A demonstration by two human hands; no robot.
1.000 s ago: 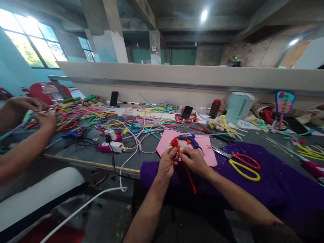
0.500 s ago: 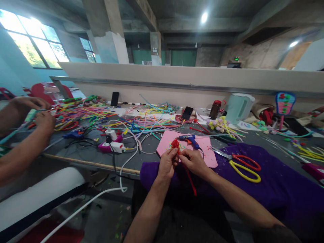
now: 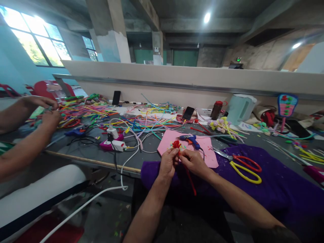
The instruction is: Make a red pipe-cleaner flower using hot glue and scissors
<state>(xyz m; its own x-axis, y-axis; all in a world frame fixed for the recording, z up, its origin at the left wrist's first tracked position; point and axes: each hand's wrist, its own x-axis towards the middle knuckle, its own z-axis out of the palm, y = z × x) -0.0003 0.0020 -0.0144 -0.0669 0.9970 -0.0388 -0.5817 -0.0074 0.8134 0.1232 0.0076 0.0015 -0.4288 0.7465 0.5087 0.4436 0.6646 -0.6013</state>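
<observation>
Your left hand [image 3: 167,164] and right hand [image 3: 193,162] meet at the near table edge, over the purple felt [image 3: 265,182]. Both are curled nearly shut, fingertips pinched on a red stem [image 3: 189,180] just under a small red flower [image 3: 176,144]. The stem hangs down from your grip toward your lap; the flower stands just above your thumbs.

By the look of it, this is a fuzzy pipe cleaner: very light, with a thin wire core that bends easily and keeps its bend. The pile gives grip, so it should not slip. The flower head looks soft and easy to crush. Hold the stem right below the head, as you do now, and leave the petals alone.

Just beyond your hands lies a flat pink sheet [image 3: 211,158], matte and thin, with a blue glue gun [image 3: 190,139] resting on it. To your right on the felt lie scissors [image 3: 246,167] with smooth red and yellow loop handles and bare metal blades.

Further left, a white power strip [image 3: 114,144] sits among looping cords, and a tangle of bright pipe cleaners [image 3: 149,123] spreads over the grey table [image 3: 83,153]. A co-worker's hands [image 3: 48,113] work at the far left. At the back stand a dark bottle [image 3: 216,109], a pale kettle [image 3: 240,108] and a black phone [image 3: 116,98] leaning on the wall.
</observation>
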